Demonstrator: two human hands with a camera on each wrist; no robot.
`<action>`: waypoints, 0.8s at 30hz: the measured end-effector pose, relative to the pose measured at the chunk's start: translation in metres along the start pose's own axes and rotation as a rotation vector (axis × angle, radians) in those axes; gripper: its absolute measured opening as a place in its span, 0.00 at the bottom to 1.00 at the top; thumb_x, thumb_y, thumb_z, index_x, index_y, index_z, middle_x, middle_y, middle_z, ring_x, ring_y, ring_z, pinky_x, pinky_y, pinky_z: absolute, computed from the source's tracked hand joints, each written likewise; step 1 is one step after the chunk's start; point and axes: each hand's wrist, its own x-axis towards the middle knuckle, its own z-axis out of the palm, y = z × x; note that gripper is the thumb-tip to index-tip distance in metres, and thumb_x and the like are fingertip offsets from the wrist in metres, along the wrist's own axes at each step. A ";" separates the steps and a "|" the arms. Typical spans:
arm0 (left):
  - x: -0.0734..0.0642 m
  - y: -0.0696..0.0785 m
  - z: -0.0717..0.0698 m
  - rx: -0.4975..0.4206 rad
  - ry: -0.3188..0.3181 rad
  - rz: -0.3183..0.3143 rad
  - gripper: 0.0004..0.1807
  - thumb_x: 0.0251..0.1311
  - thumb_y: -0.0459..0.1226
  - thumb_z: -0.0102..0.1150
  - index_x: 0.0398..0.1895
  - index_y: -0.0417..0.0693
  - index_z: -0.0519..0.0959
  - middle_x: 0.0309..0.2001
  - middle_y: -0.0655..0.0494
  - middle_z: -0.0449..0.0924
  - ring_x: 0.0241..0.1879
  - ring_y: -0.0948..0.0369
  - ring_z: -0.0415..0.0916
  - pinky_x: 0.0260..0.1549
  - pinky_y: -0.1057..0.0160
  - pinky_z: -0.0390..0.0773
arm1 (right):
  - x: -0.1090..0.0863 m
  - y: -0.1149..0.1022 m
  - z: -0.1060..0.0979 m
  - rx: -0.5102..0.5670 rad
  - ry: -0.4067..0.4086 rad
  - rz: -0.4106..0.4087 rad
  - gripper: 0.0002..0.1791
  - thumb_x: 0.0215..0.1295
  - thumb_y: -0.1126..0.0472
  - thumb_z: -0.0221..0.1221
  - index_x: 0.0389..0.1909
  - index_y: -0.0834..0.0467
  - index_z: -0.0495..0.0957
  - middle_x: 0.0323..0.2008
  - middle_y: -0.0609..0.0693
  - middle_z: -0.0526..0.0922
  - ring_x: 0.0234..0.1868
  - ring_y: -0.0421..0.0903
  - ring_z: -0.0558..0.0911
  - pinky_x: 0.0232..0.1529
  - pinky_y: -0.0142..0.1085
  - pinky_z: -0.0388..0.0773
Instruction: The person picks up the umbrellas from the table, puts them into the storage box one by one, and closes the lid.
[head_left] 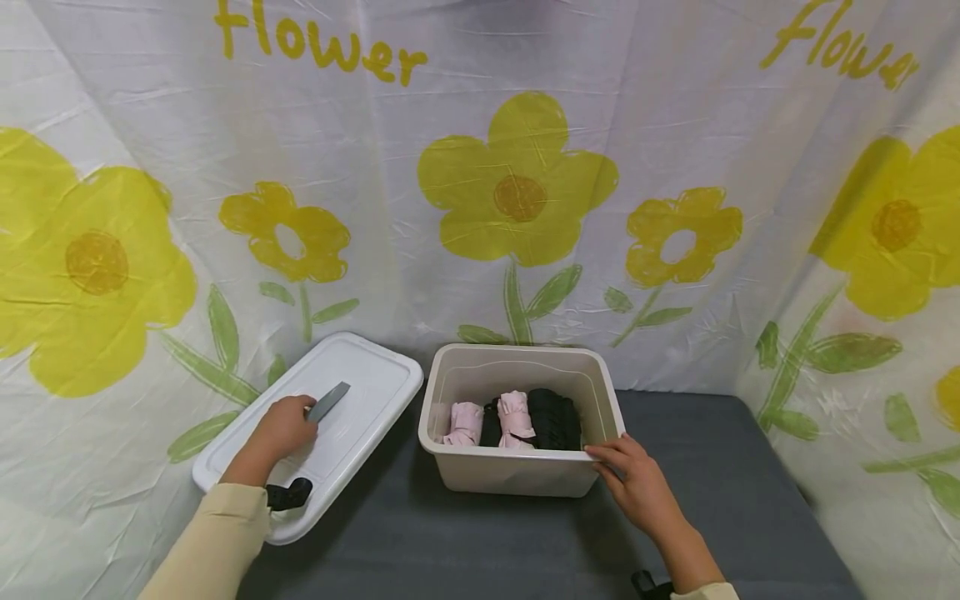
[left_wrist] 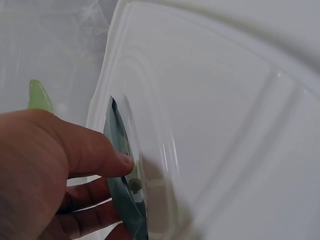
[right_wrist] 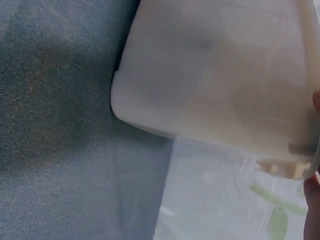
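My left hand [head_left: 283, 433] pinches a thin, flat grey-green packet [head_left: 327, 402] between thumb and fingers. In the left wrist view the packet [left_wrist: 121, 170] is seen nearly edge-on, with a pointed end, close over a white lid [left_wrist: 225, 110]. That lid [head_left: 375, 367] lies slanted beneath the left hand. At the front right corner of a beige storage box [head_left: 517, 473], my right hand [head_left: 637, 487] grips the rim, fingers on top and thumb below. Inside the box are rolled pink cloths [head_left: 514, 417] and a black rolled bundle [head_left: 555, 419].
A dark grey tabletop [head_left: 697, 475] extends under the box and lid. Behind and at both sides hangs a white curtain [head_left: 390, 208] printed with yellow flowers. The box stands near the back curtain, right of the lid.
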 end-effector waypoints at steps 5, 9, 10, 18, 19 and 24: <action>0.000 0.004 -0.008 0.004 -0.008 0.021 0.24 0.46 0.30 0.54 0.49 0.22 0.74 0.39 0.32 0.81 0.36 0.45 0.79 0.39 0.46 0.76 | 0.000 0.000 0.001 0.006 0.014 -0.003 0.19 0.47 0.69 0.70 0.42 0.53 0.86 0.38 0.47 0.83 0.47 0.53 0.81 0.57 0.56 0.72; 0.001 0.007 -0.011 0.009 -0.028 0.028 0.24 0.47 0.30 0.54 0.50 0.23 0.74 0.39 0.32 0.81 0.38 0.45 0.79 0.40 0.45 0.76 | -0.001 0.000 0.002 0.012 0.016 -0.004 0.19 0.47 0.68 0.70 0.42 0.52 0.86 0.38 0.46 0.83 0.47 0.53 0.81 0.56 0.57 0.72; 0.002 0.007 -0.011 0.008 -0.034 0.029 0.25 0.48 0.30 0.54 0.50 0.23 0.74 0.40 0.32 0.81 0.38 0.45 0.79 0.40 0.45 0.76 | -0.001 0.000 0.002 0.014 0.015 -0.001 0.19 0.47 0.68 0.70 0.43 0.52 0.86 0.38 0.46 0.83 0.47 0.54 0.81 0.56 0.57 0.72; 0.003 0.012 -0.012 0.025 -0.062 0.050 0.24 0.50 0.30 0.55 0.52 0.24 0.73 0.39 0.34 0.79 0.40 0.44 0.78 0.42 0.45 0.75 | -0.002 0.000 0.002 0.028 -0.001 0.025 0.18 0.48 0.69 0.69 0.43 0.54 0.86 0.38 0.49 0.83 0.51 0.61 0.80 0.57 0.59 0.71; 0.003 0.012 -0.012 0.030 -0.058 0.061 0.24 0.50 0.30 0.55 0.51 0.24 0.74 0.39 0.34 0.79 0.40 0.43 0.77 0.42 0.44 0.75 | -0.002 0.000 0.002 0.029 -0.001 0.026 0.18 0.48 0.69 0.69 0.43 0.54 0.86 0.38 0.49 0.83 0.51 0.61 0.80 0.57 0.59 0.71; 0.005 0.016 -0.014 0.037 -0.041 0.100 0.22 0.48 0.30 0.56 0.49 0.26 0.75 0.36 0.37 0.79 0.38 0.46 0.77 0.41 0.45 0.75 | -0.002 -0.001 0.003 0.026 0.009 0.022 0.19 0.47 0.70 0.70 0.43 0.54 0.86 0.38 0.49 0.83 0.50 0.60 0.80 0.56 0.59 0.71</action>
